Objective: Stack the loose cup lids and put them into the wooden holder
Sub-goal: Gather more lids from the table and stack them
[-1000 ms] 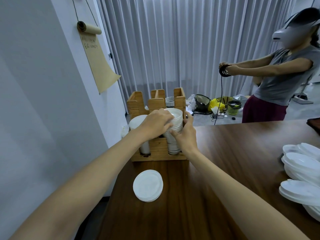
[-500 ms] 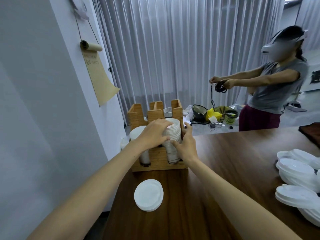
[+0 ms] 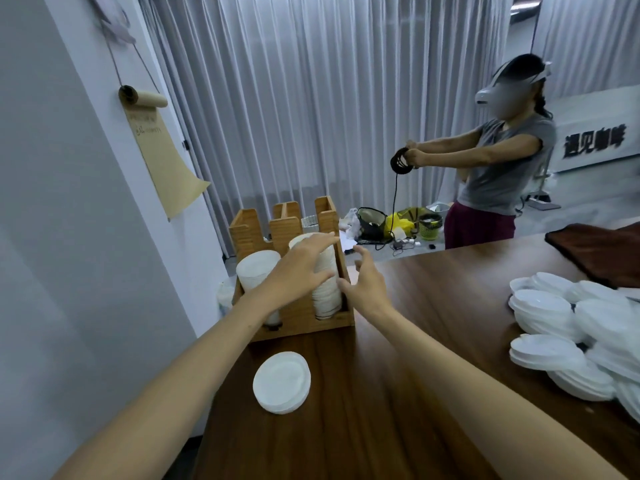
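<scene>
Laying the left hand [image 3: 294,271] across the top and upper side of the tall lid stack [image 3: 327,296], with the fingers [image 3: 323,241] straight and spread, touching the lids without curling round them. Standing that stack upright in the right front compartment of the wooden holder [image 3: 304,322], at the far left end of the table [image 3: 433,323]. Holding the right hand [image 3: 363,285] just beside the holder's right wall, with its fingers splayed wide and gripping nothing, thumb pointing toward the stack; too blurred to tell whether touching the wood.

Looking also at a second lid stack [image 3: 258,271], shorter, filling the left front compartment just beside the left wrist. Lying flat on the table in front of the holder, between the two forearms, a small lid stack [image 3: 282,382]. Spreading over the right end of the table, well apart from the holder, loose lid piles [image 3: 554,327] leaning on one another.

Beyond the table, another person [image 3: 498,174] winding a black cable [image 3: 401,162] with both arms stretched out. Hanging on the left wall, a brown paper scroll [image 3: 162,157].
</scene>
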